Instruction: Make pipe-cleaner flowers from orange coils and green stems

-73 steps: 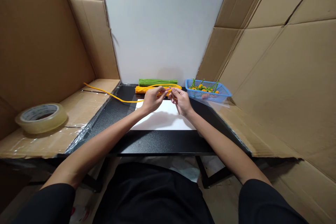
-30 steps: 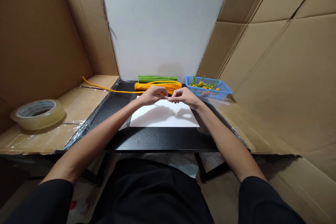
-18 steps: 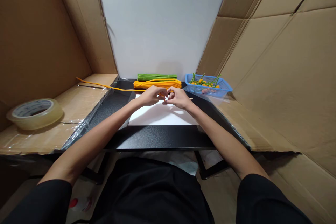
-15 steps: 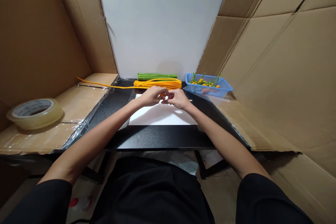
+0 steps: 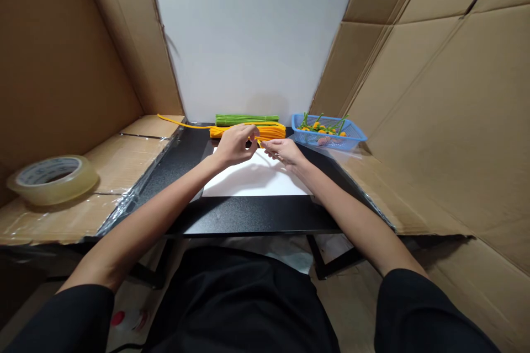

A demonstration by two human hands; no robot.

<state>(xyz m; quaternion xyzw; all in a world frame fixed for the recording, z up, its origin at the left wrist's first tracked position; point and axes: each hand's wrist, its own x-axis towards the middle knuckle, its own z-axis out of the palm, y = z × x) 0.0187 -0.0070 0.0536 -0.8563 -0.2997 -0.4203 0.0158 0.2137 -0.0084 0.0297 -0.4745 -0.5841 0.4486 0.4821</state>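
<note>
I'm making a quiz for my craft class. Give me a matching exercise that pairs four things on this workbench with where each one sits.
Things:
1. tape roll
2. blue basket
3. green stems
4. white sheet

Places:
A. on the black table, under the hands
B. far edge, behind the orange bundle
C. on the cardboard, left side
D. far right corner of the table

Pairs: 1-C, 2-D, 3-B, 4-A

Single head-worn camera, looking forward and down, desk [image 5: 248, 215] close below

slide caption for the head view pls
Both hands, left hand and right hand, pinch an orange pipe cleaner above white paper.
</note>
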